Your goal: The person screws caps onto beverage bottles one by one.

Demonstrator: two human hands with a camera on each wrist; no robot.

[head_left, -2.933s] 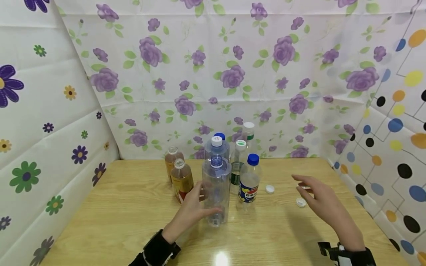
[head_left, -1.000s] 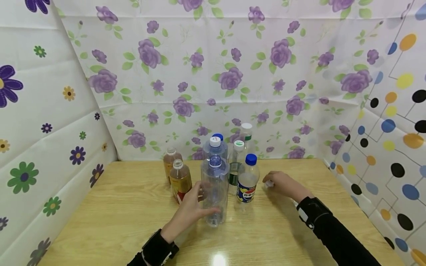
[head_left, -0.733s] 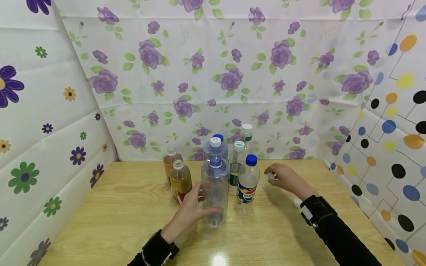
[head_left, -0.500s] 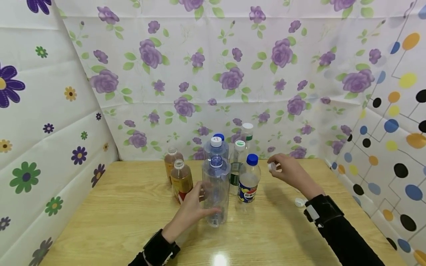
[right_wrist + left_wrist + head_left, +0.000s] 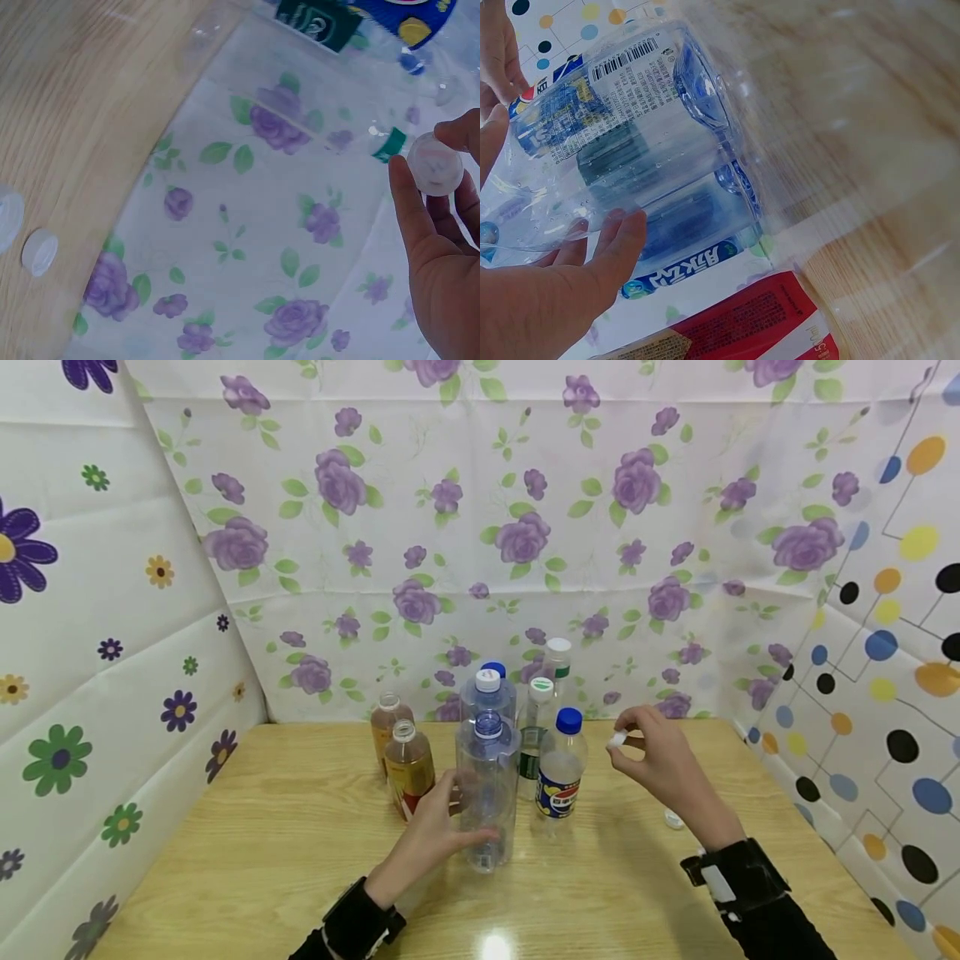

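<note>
My left hand (image 5: 427, 831) grips a clear, bluish plastic bottle (image 5: 487, 785) that stands upright on the table with its neck uncapped. In the left wrist view the fingers and thumb of that hand (image 5: 562, 292) curl round the bottle (image 5: 641, 97), whose label bears a barcode. My right hand (image 5: 663, 768) is raised above the table, to the right of the bottles, and pinches a white bottle cap (image 5: 617, 739). From the right wrist view, the cap (image 5: 435, 165) sits between thumb and fingertips of the right hand (image 5: 450, 277).
Two uncapped brown-tinted bottles (image 5: 408, 768) stand left of the gripped one. A blue-capped cola bottle (image 5: 561, 777) and a white-capped green-label bottle (image 5: 534, 735) stand to its right, others behind. Two loose white caps (image 5: 40, 251) lie on the table (image 5: 300, 860); patterned cloth surrounds it.
My right hand has moved left to a white cap by the cola bottle, taken hold of it and lifted it off the table. The left hand stays on the bottle.
</note>
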